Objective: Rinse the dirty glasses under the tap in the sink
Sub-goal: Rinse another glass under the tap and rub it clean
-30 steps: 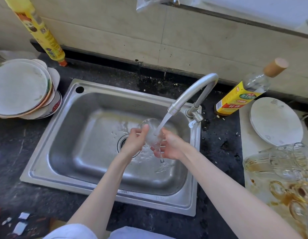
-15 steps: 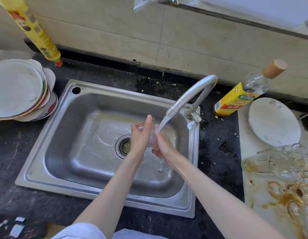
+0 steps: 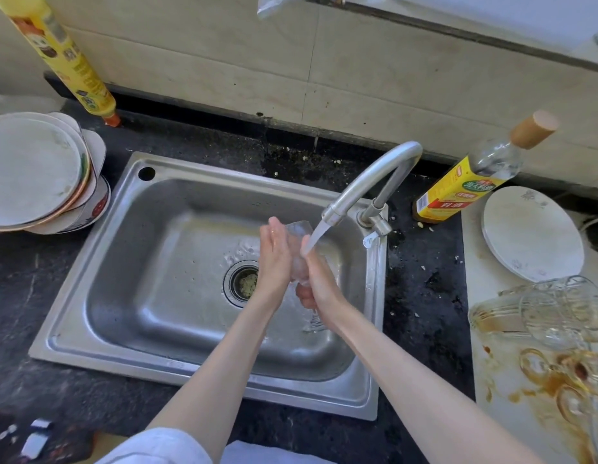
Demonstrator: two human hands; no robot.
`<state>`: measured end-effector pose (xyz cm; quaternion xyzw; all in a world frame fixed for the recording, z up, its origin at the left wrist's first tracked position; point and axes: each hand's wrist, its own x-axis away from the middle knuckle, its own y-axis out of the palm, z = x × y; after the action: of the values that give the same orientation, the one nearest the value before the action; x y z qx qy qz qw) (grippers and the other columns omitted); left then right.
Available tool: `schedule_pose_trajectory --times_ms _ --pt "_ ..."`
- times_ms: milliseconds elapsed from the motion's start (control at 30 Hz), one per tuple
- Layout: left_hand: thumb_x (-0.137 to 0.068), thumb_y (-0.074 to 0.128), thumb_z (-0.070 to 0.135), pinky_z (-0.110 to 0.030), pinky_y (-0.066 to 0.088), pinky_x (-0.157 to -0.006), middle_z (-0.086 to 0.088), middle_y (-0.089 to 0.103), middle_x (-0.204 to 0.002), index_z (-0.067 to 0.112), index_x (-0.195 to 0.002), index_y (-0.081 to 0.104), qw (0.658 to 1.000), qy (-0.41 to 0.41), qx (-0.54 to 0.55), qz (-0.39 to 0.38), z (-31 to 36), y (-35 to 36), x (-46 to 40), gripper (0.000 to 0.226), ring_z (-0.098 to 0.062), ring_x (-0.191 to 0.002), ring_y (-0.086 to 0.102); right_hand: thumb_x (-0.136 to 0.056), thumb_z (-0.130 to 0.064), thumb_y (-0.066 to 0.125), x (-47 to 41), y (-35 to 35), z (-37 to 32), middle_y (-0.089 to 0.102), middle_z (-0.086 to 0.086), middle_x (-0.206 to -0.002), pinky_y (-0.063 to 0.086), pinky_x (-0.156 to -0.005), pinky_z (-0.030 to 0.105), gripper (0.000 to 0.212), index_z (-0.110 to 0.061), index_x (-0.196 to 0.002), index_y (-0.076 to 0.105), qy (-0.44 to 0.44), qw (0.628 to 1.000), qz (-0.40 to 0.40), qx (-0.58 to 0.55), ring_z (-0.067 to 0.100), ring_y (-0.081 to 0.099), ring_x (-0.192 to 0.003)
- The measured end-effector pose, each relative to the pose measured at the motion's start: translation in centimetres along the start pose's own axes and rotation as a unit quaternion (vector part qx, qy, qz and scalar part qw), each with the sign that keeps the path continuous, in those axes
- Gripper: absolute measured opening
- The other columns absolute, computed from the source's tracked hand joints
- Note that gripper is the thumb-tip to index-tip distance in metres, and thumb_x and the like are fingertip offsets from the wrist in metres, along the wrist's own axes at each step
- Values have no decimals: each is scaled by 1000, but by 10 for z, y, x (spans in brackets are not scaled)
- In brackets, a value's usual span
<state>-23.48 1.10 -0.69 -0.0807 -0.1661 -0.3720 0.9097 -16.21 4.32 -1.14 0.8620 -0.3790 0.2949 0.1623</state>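
A clear stemmed glass (image 3: 298, 230) is held over the steel sink (image 3: 100, 289), its bowl up under the water running from the curved tap (image 3: 369, 177). My left hand (image 3: 274, 259) lies flat against the bowl's left side with straight fingers. My right hand (image 3: 319, 279) is on the other side, its lower fingers curled round the stem; the glass foot shows just below it. The stream lands on my right hand's fingertips and the bowl. Several dirty glasses (image 3: 558, 309) lie on their sides on a stained white board at the right.
A stack of plates (image 3: 33, 169) stands left of the sink, with a yellow bottle (image 3: 73, 61) behind it. A yellow-labelled bottle (image 3: 461, 185) and a white plate (image 3: 531, 229) are right of the tap. Food scraps sit in the drain (image 3: 245, 283).
My left hand went from curled round the bowl to flat against it. Both hands closed in on the glass, which now stands more upright under the stream.
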Motion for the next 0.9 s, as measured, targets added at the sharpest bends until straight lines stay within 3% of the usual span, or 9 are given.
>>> schedule_pose_trajectory --times_ms 167,300,367,467,533,600,700,833,900 --pt "-89 60 28 -7 44 -64 13 50 -98 19 -112 37 988 67 -61 -128 -7 -10 -1 33 -4 -83 56 -86 -74 2 -3 -17 -6 22 -3 -43 13 -36 14 89 -22 -37 54 161 984 -33 -65 9 16 -32" --pt "-93 47 44 -23 42 -63 5 50 -75 19 -77 44 996 -58 -1 72 -5 0 -5 30 -12 -71 51 -89 -70 6 -7 -17 -9 39 0 -52 18 -38 17 72 -17 -77 54 163 985 -54 6 9 23 -38" --pt "-100 27 42 -34 43 -80 -9 61 -90 7 -87 56 979 -141 38 141 -5 2 -10 47 -27 -91 58 -92 -65 15 -4 -10 -10 53 0 -70 23 -44 18 59 -23 -96 56 79 992 -8 94 5 34 -44" --pt "-100 23 43 -21 40 -98 -11 56 -121 -1 -122 45 997 -42 -36 57 -10 0 -10 54 -26 -116 50 -91 -65 22 -3 -9 -4 44 -7 -54 19 -39 18 56 -25 -89 60 27 999 -8 36 1 32 -33" --pt "-96 45 37 -7 43 -74 3 54 -101 15 -112 40 997 21 -36 -69 -6 -5 -5 27 -15 -97 53 -82 -79 14 -4 -15 -3 28 -4 -44 12 -37 16 72 -22 -54 48 127 987 -51 -78 7 19 -32" --pt "-83 66 36 -16 47 -66 3 57 -92 23 -102 43 990 40 -5 -139 -8 -10 -7 32 -10 -83 57 -78 -83 13 -8 -21 -2 25 -4 -39 11 -36 14 76 -20 -46 40 169 978 -71 -104 9 15 -31" --pt "-79 61 54 -30 42 -57 -1 52 -75 18 -81 41 999 7 13 -39 -12 -5 -7 41 -15 -66 49 -84 -77 8 -6 -18 -4 35 -1 -43 17 -37 16 79 -15 -65 53 155 984 -67 -54 9 23 -34" --pt "-95 31 55 -31 41 -80 -5 55 -96 13 -98 52 987 -99 57 112 -6 4 -7 47 -19 -91 52 -91 -66 21 -4 -1 8 60 0 -108 50 -66 26 64 -19 -127 48 17 991 44 126 14 61 -80" --pt "-96 30 51 -33 44 -88 -8 58 -107 12 -109 51 996 -73 29 50 -8 0 -6 46 -22 -102 54 -92 -65 14 -6 -3 12 62 -8 -68 43 -46 19 69 -12 -104 55 48 997 25 55 8 53 -52"
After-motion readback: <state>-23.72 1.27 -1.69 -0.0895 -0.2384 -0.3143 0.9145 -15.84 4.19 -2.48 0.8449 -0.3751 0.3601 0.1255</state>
